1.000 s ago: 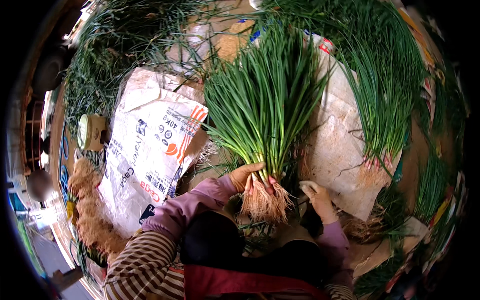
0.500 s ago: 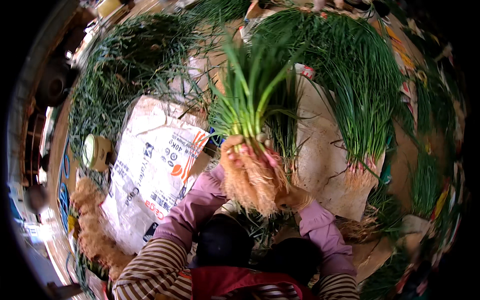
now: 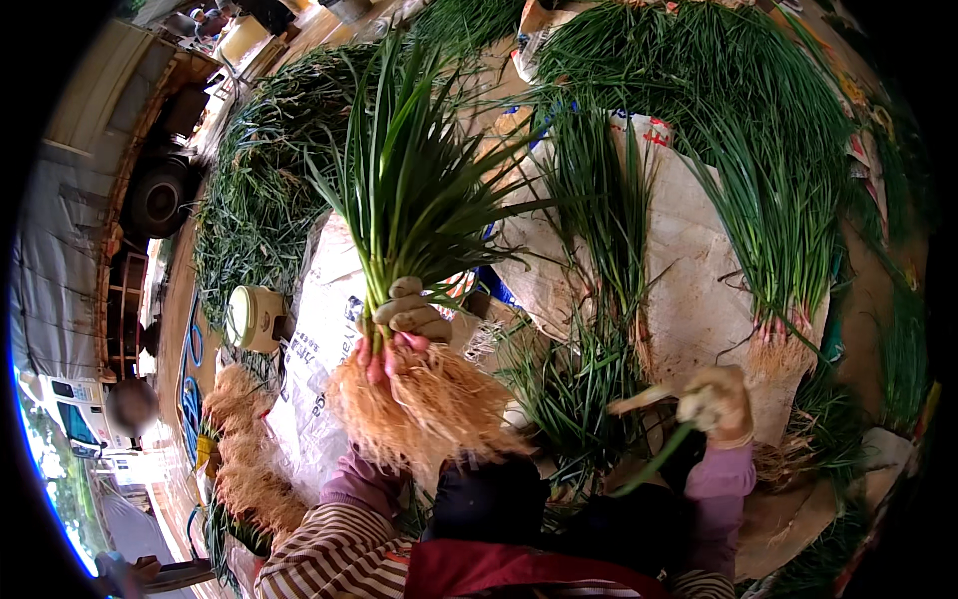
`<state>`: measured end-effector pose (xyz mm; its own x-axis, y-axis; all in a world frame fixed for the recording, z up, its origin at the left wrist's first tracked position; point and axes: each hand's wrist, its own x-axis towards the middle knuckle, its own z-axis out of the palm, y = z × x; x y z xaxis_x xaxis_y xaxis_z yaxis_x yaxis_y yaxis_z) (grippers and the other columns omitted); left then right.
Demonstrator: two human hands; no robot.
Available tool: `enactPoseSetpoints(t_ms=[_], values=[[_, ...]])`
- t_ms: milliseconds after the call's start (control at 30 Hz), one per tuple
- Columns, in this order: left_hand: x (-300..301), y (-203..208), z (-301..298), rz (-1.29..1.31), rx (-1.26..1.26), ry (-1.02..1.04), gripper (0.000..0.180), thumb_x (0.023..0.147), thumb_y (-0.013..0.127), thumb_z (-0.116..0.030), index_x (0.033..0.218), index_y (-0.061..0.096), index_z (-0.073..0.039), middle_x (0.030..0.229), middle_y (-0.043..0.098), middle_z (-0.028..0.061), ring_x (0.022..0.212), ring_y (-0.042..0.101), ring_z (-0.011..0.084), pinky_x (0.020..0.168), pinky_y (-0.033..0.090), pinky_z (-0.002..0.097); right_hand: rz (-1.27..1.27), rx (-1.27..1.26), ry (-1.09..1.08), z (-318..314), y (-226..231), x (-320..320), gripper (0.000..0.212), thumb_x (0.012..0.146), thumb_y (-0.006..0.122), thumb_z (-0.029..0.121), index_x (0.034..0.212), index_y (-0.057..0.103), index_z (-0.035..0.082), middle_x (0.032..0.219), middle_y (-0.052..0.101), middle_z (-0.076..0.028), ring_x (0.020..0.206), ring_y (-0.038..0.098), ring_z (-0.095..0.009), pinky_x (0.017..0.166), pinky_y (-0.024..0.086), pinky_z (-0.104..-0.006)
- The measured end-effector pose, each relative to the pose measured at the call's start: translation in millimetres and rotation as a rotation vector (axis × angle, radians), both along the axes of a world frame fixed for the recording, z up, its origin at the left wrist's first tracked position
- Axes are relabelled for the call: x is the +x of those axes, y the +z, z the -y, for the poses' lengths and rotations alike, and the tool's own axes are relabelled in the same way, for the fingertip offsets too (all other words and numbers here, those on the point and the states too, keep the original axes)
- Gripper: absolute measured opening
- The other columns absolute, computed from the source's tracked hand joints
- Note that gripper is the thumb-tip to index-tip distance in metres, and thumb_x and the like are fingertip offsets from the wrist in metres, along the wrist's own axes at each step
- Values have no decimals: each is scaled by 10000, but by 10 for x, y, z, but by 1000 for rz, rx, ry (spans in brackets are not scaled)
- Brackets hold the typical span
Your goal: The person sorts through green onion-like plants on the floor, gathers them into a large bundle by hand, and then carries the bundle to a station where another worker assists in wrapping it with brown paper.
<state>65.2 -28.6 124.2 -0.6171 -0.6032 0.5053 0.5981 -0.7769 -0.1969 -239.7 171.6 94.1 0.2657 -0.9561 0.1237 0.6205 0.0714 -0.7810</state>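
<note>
My left hand [image 3: 409, 311] is closed round a bunch of green garlic [image 3: 371, 359], held up with its broad green leaves at the top. Its pink bulbs show below the fingers, and a thick mass of tan roots hangs down. Off to the right, my right hand [image 3: 720, 401] is closed and a little blurred. From it a green leaf [image 3: 654, 461] trails down and left, and a pale strip [image 3: 641, 400] sticks out, which I cannot identify. Beyond the hands, a smaller bunch of green garlic [image 3: 614, 250] lies on a beige sheet [image 3: 689, 250].
A large row of stalks with pink bulbs [image 3: 778, 250] lies at the right. On the left are a leafy heap [image 3: 259, 190], a pale tub [image 3: 253, 318], a white printed sack [image 3: 319, 379] and bundles with roots outward [image 3: 254, 449]. A truck wheel [image 3: 160, 197] stands farther left.
The bunch has moved left in the picture with my left hand. My right hand has come away from the roots toward the right, with a leaf in it. The view has shifted too.
</note>
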Motion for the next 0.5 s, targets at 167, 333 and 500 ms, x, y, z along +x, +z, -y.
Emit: enactPoseSetpoints(t_ms=[167,333,500], values=[[230,169,-18,31,-31,31,416,782,558,-269,1095,447,-19,917,615,60,897,589,252,757,453,380,-1393,433,413,227,-294,361,310,843,565,172,1037,582,-69,1051,575,-177,823,582,-212,762,471,-323],[349,222,-22,41,-39,64,421,784,567,-278,1104,443,-34,898,624,25,897,591,223,759,440,345,-1067,99,-186,1225,77,892,735,763,659,342,1286,340,-65,1301,403,-232,1210,411,-292,990,354,-333],[363,228,-15,55,-75,18,422,780,601,-268,1112,435,-69,845,633,-68,892,589,137,746,381,263,-776,-44,-307,2045,478,1844,544,754,657,325,1145,484,-12,1081,561,-234,1000,551,-339,853,436,-367]])
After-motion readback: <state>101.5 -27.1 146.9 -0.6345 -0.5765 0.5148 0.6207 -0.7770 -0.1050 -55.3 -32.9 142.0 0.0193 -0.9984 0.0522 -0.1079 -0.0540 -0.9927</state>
